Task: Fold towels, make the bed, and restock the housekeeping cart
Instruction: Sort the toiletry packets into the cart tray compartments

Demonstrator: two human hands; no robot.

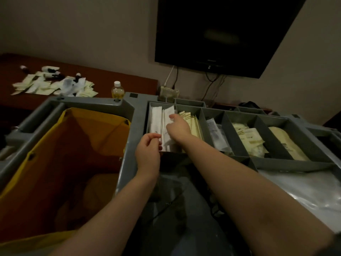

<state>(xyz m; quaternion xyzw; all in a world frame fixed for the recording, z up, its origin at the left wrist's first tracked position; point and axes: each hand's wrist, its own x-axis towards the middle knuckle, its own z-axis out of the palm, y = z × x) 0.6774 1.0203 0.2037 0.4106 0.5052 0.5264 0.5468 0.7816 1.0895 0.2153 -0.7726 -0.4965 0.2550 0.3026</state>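
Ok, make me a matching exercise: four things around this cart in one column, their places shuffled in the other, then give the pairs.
Things
1. white packets
2. yellow bag
3. bottle
4. television

Places
A. mounted on the wall
B. just behind the far rim of the cart
C. leftmost compartment of the tray, under the right hand
D. hanging open in the cart's left frame

Pairs: 1-C, 2-D, 3-B, 4-A
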